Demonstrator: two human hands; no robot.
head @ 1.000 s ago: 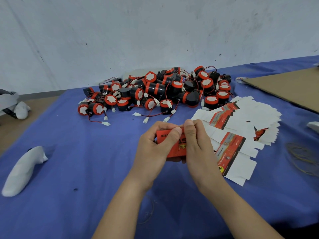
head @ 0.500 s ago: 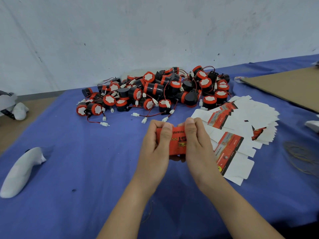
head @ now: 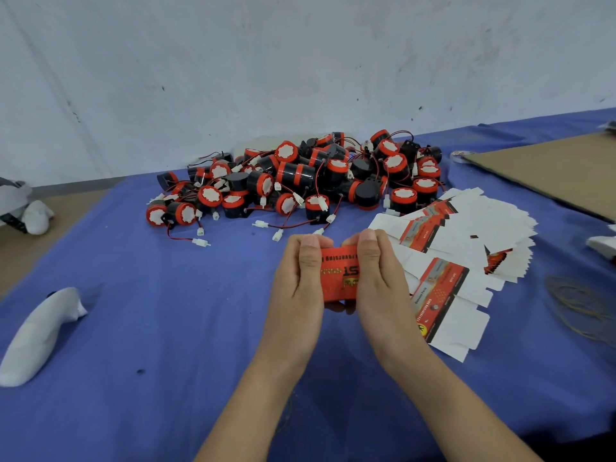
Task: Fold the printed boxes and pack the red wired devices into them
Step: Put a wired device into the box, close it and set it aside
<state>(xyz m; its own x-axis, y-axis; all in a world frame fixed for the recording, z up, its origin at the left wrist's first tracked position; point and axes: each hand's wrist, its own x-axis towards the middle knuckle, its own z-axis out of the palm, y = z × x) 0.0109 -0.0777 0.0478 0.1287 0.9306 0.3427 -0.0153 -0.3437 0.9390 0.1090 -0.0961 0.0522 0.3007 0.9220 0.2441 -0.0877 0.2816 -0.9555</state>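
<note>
Both hands close on a red box (head: 338, 273) held just above the blue cloth (head: 166, 328). The left hand (head: 296, 285) wraps its left end and the right hand (head: 380, 281) its right end, with thumbs (head: 310, 258) pressed on the printed top face and fingers curled over the far edge and beneath. The box's long axis runs straight across from one palm to the other, about level with the cloth. Its print reads upside down to me, so the tops of the letters point back toward the wrists. Both ends sit hidden inside the palms, and I cannot tell whether the flaps are tucked. I judge it to be thin printed card: very light, stiff only along its creases, quick to dent if the thumbs bear on the middle panel, and a little slick on the printed face. I would hold it by the corners and folded edges near each end. Near, beyond the fingertips, lies the pile of devices (head: 300, 181), red-capped black drums trailing thin wires and white plugs; I expect them to be hard and heavier, with wires apt to snag. Just right of the right hand spreads a fan of flat boxes (head: 466, 241), mostly white side up. Farther right lie rubber bands (head: 580, 301) and a cardboard sheet (head: 550, 171).
</note>
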